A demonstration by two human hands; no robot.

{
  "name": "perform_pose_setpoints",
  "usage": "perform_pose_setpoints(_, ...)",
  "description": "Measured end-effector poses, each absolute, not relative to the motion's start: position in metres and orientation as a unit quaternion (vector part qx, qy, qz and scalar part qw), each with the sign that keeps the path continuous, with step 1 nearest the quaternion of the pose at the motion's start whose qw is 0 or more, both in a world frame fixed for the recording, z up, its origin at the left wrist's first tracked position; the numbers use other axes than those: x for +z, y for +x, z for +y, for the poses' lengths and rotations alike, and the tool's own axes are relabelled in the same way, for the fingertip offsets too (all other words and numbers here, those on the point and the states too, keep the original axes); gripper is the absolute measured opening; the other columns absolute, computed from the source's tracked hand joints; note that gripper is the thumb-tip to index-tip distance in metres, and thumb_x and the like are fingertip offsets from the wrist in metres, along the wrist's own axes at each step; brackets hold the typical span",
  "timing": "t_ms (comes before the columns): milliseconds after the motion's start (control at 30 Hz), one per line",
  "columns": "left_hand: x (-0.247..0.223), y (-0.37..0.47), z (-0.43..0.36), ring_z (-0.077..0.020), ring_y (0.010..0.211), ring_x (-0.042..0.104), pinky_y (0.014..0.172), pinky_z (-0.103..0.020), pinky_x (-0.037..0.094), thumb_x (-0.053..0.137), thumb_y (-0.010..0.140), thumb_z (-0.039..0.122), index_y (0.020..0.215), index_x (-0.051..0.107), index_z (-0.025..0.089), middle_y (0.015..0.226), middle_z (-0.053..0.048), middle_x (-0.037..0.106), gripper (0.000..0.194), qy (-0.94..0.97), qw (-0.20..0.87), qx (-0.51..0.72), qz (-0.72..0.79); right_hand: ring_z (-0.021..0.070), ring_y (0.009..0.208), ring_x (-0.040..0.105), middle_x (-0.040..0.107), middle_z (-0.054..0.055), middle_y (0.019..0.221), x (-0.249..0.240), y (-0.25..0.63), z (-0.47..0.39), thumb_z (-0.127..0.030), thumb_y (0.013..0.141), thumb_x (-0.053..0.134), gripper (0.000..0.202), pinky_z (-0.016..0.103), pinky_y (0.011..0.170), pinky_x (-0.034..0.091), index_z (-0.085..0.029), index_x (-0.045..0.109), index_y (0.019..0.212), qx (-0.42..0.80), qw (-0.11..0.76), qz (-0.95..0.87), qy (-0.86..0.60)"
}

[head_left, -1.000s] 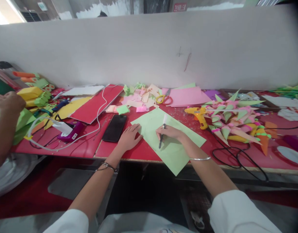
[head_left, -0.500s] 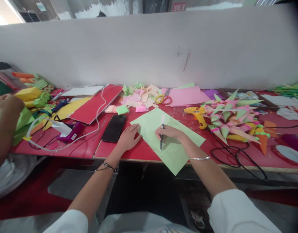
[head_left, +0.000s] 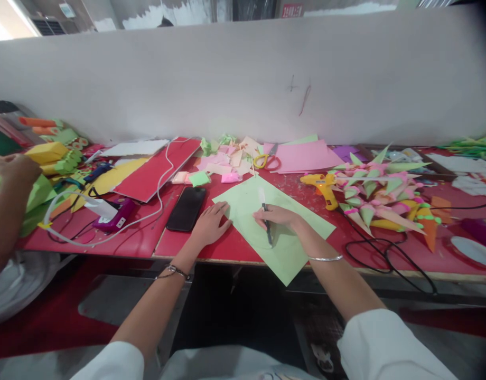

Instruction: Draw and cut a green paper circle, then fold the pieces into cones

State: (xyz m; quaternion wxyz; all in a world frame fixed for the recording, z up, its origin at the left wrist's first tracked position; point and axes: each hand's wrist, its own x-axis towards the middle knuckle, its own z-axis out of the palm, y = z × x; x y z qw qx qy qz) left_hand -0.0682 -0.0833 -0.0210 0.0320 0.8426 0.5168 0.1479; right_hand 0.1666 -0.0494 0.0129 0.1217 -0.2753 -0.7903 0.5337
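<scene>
A pale green sheet of paper lies turned like a diamond on the red table, one corner hanging past the front edge. Over its middle, my right hand is closed around a pen with a dark barrel and a clear end. Faint curved lines show on the sheet. My left hand rests flat with fingers spread, its fingertips at the sheet's left edge. Just left of that hand lies a black phone.
A yellow glue gun lies right of the sheet, beside folded paper flowers. Scissors and pink paper are behind. Leftward are a red board, a white cable, a purple power strip and another person's hand.
The pen has tilted in my right hand, its lower end swinging a little to the right. My left hand and the sheet stay nearly in place.
</scene>
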Motion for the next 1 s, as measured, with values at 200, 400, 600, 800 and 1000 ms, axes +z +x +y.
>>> perform_pose_setpoints(200,-0.02,-0.068,-0.084,-0.0226,0.123,0.038,0.103,-0.038,0.029,0.038,0.086,0.039,0.129,0.039,0.014,0.135,-0.009,0.04,0.05,0.841,0.03,0.139,0.523,0.0082,0.046,0.037,0.039,-0.004,0.044,0.015,0.167,-0.05,-0.041,0.084,0.04,0.047,0.026,0.055,0.033,-0.017,0.043,0.043,0.547,0.119,-0.778,-0.287)
perform_pose_setpoints(400,-0.021,-0.069,-0.083,-0.0226,0.123,0.038,0.103,-0.037,0.029,0.038,0.085,0.038,0.128,0.039,0.015,0.135,-0.009,0.041,0.049,0.841,0.034,0.145,0.521,0.008,0.045,0.037,0.04,-0.003,0.042,0.014,0.167,-0.049,-0.044,0.082,0.043,0.049,0.026,0.055,0.033,-0.017,0.045,0.042,0.553,0.117,-0.773,-0.289)
perform_pose_setpoints(600,-0.022,-0.069,-0.082,-0.0226,0.123,0.037,0.102,-0.04,0.03,0.037,0.085,0.039,0.128,0.04,0.017,0.136,-0.009,0.04,0.048,0.839,0.044,0.147,0.521,0.0107,0.05,0.048,0.053,0.001,0.052,0.015,0.171,-0.052,-0.051,0.085,0.034,0.052,0.027,0.057,0.039,-0.013,0.061,0.062,0.571,0.156,-0.74,-0.32)
perform_pose_setpoints(800,-0.021,-0.068,-0.084,-0.0222,0.124,0.037,0.103,-0.039,0.029,0.037,0.085,0.039,0.128,0.039,0.017,0.136,-0.008,0.04,0.049,0.841,0.036,0.138,0.522,0.0154,0.071,0.058,0.064,0.005,0.071,0.025,0.187,-0.068,-0.044,0.079,0.049,0.032,0.03,0.069,0.043,-0.015,0.063,0.079,0.546,0.256,-0.725,-0.333)
perform_pose_setpoints(1000,-0.019,-0.066,-0.09,-0.0214,0.12,0.042,0.106,-0.046,0.019,0.038,0.085,0.036,0.128,0.038,0.024,0.134,-0.004,0.043,0.045,0.823,0.013,0.152,0.548,0.0095,0.053,0.043,0.047,-0.004,0.062,0.011,0.212,-0.095,-0.031,0.068,0.059,0.016,0.022,0.049,0.033,-0.02,0.048,0.071,0.333,0.513,-0.614,-0.499)
